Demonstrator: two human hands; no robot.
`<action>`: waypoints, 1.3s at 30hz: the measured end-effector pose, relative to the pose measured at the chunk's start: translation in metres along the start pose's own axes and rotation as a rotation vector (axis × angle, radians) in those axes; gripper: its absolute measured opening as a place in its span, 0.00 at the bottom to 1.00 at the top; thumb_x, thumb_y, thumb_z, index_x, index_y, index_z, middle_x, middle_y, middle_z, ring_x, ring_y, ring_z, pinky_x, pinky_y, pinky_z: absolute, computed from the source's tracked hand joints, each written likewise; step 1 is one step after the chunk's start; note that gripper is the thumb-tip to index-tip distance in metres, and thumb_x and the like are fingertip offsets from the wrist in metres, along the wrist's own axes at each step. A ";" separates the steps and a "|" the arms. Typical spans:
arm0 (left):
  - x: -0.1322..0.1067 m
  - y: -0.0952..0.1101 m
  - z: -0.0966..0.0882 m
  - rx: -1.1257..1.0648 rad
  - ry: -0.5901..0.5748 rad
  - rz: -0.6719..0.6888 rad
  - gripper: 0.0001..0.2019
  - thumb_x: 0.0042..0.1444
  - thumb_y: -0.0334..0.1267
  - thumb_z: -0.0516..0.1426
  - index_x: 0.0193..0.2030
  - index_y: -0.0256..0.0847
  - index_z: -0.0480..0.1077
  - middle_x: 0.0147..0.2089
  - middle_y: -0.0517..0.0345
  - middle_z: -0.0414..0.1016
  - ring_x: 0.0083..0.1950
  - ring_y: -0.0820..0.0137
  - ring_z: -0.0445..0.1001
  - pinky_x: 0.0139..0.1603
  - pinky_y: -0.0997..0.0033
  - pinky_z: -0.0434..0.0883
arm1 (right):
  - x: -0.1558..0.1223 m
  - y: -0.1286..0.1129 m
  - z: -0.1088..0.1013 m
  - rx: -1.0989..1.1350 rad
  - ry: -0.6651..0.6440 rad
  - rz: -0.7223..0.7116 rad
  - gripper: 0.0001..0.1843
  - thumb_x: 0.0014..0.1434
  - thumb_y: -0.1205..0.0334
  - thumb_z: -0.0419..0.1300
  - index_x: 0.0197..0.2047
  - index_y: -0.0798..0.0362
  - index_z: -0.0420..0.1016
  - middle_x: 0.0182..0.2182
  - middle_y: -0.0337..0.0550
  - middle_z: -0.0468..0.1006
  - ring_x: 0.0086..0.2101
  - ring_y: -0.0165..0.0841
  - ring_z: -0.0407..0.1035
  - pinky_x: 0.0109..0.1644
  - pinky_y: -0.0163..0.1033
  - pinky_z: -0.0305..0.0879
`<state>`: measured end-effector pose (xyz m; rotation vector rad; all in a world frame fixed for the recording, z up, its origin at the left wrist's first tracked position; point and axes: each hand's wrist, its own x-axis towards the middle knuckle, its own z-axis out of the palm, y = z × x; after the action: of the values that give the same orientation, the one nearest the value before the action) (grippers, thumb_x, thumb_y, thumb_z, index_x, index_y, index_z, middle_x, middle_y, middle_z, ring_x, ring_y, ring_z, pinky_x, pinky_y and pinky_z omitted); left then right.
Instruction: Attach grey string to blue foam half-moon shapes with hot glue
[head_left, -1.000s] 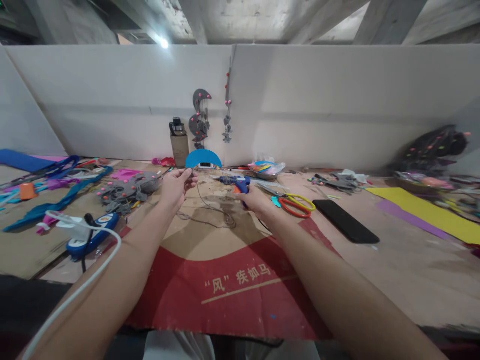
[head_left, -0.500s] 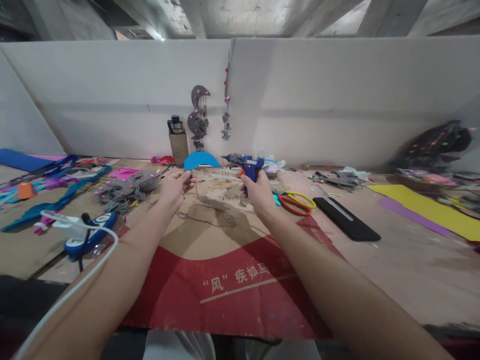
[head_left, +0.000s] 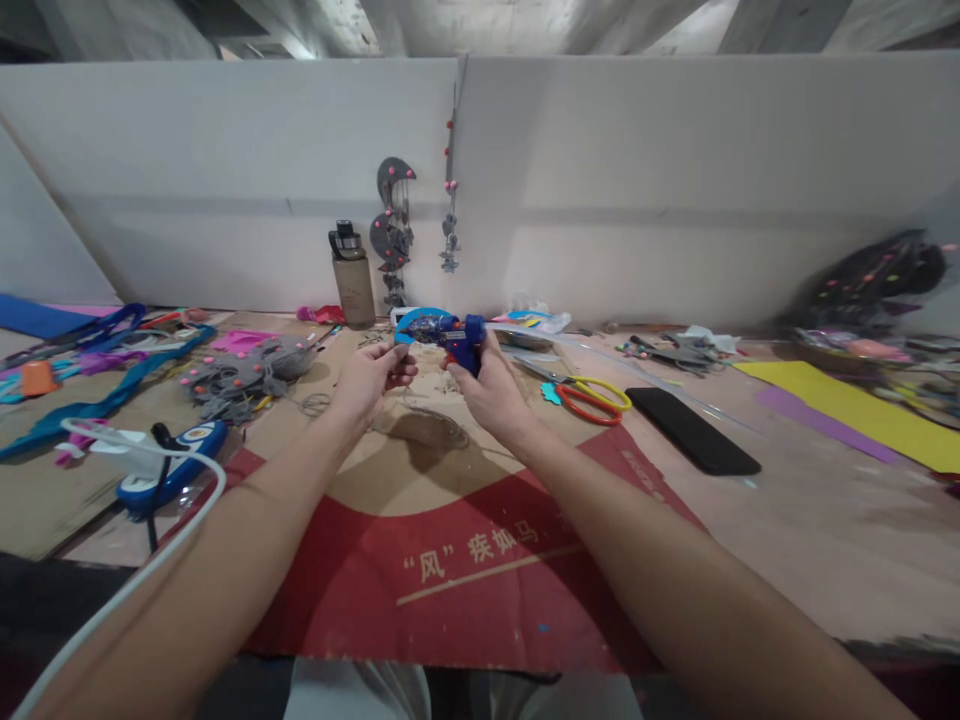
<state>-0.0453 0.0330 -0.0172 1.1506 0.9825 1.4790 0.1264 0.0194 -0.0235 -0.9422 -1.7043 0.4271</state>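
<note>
My right hand [head_left: 491, 392] is wrapped round the handle of a blue glue gun [head_left: 466, 340]. The gun's nozzle points left, close to the fingertips of my left hand [head_left: 375, 372], and a long clear glue stick [head_left: 600, 352] trails from its back. My left fingers are pinched together on a thin grey string [head_left: 442, 414], part of which loops down over the cardboard below. Whether a small piece is also between those fingertips I cannot make out. Behind the gun lies a blue paper disc [head_left: 411, 322], partly covered.
Red-and-tan cardboard [head_left: 480, 600] covers the table's middle. To the right lie scissors [head_left: 596, 400], a black phone [head_left: 691, 430] and yellow sheets [head_left: 847, 410]. On the left are grey felt pieces [head_left: 244, 375] and a power strip [head_left: 172, 470] with a white cable. A bottle [head_left: 352, 280] stands behind.
The glue gun has swung from pointing away at the back to lying sideways, its nozzle now near my left fingers. My left hand has shifted slightly right.
</note>
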 end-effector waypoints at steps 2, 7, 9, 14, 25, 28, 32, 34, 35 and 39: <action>0.000 0.001 0.001 -0.002 0.004 -0.006 0.10 0.46 0.39 0.63 0.26 0.33 0.69 0.24 0.55 0.72 0.23 0.78 0.69 0.23 0.79 0.65 | 0.000 -0.002 -0.001 -0.034 -0.008 -0.001 0.17 0.55 0.62 0.54 0.49 0.51 0.61 0.41 0.45 0.73 0.42 0.37 0.67 0.51 0.46 0.62; -0.002 0.005 0.003 -0.004 0.031 -0.007 0.09 0.47 0.37 0.62 0.25 0.33 0.69 0.24 0.55 0.72 0.23 0.77 0.69 0.23 0.79 0.65 | -0.001 -0.008 -0.003 -0.078 -0.039 0.019 0.19 0.55 0.63 0.54 0.52 0.51 0.61 0.43 0.46 0.72 0.44 0.38 0.67 0.52 0.45 0.61; -0.003 0.005 0.004 0.000 0.038 -0.011 0.09 0.47 0.37 0.62 0.25 0.33 0.69 0.23 0.55 0.72 0.22 0.77 0.69 0.23 0.79 0.65 | -0.001 -0.008 -0.003 -0.091 -0.041 0.016 0.19 0.55 0.63 0.54 0.51 0.51 0.61 0.43 0.46 0.72 0.43 0.38 0.67 0.52 0.45 0.62; -0.003 0.006 0.004 0.000 0.043 -0.006 0.09 0.48 0.36 0.61 0.24 0.33 0.69 0.23 0.55 0.72 0.22 0.77 0.69 0.23 0.79 0.65 | -0.001 -0.005 -0.001 -0.101 -0.034 0.005 0.19 0.55 0.63 0.54 0.51 0.51 0.60 0.43 0.46 0.72 0.42 0.38 0.67 0.51 0.45 0.62; 0.000 0.003 0.003 0.042 0.073 0.046 0.08 0.47 0.36 0.61 0.25 0.33 0.68 0.23 0.55 0.72 0.22 0.76 0.70 0.23 0.77 0.67 | -0.002 -0.005 -0.003 -0.152 -0.027 0.015 0.20 0.55 0.63 0.54 0.52 0.52 0.60 0.44 0.49 0.71 0.44 0.40 0.67 0.52 0.47 0.61; -0.001 0.003 0.002 0.041 0.079 0.067 0.07 0.47 0.36 0.61 0.26 0.33 0.69 0.24 0.55 0.73 0.23 0.76 0.70 0.24 0.77 0.67 | -0.002 -0.006 -0.004 -0.154 -0.034 0.017 0.21 0.55 0.63 0.54 0.53 0.51 0.60 0.44 0.49 0.71 0.44 0.40 0.67 0.52 0.47 0.61; 0.000 0.004 0.001 0.035 0.094 0.069 0.07 0.48 0.35 0.61 0.26 0.33 0.69 0.25 0.54 0.73 0.23 0.75 0.71 0.24 0.76 0.67 | -0.001 -0.006 -0.004 -0.148 -0.030 0.017 0.21 0.55 0.63 0.53 0.53 0.52 0.60 0.44 0.49 0.71 0.44 0.40 0.66 0.53 0.48 0.61; 0.000 0.004 0.001 0.034 0.101 0.065 0.07 0.48 0.35 0.61 0.26 0.33 0.69 0.25 0.54 0.73 0.23 0.75 0.71 0.24 0.76 0.67 | -0.001 -0.005 -0.004 -0.142 -0.031 0.020 0.21 0.55 0.63 0.53 0.54 0.51 0.59 0.45 0.49 0.71 0.45 0.40 0.66 0.54 0.48 0.61; 0.000 0.005 0.001 0.034 0.103 0.062 0.07 0.48 0.35 0.61 0.26 0.33 0.69 0.25 0.55 0.73 0.23 0.75 0.70 0.25 0.76 0.67 | -0.001 -0.004 -0.004 -0.139 -0.033 0.023 0.22 0.55 0.63 0.53 0.54 0.51 0.59 0.45 0.49 0.71 0.46 0.40 0.66 0.54 0.48 0.60; -0.002 0.008 0.003 0.033 0.114 0.062 0.08 0.47 0.35 0.62 0.26 0.33 0.69 0.26 0.54 0.73 0.23 0.76 0.70 0.25 0.76 0.67 | 0.000 -0.003 -0.004 -0.133 -0.032 0.044 0.23 0.55 0.63 0.54 0.55 0.51 0.58 0.45 0.49 0.71 0.46 0.40 0.66 0.54 0.48 0.61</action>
<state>-0.0444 0.0295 -0.0096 1.1391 1.0606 1.5984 0.1288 0.0163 -0.0199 -1.0758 -1.7609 0.3634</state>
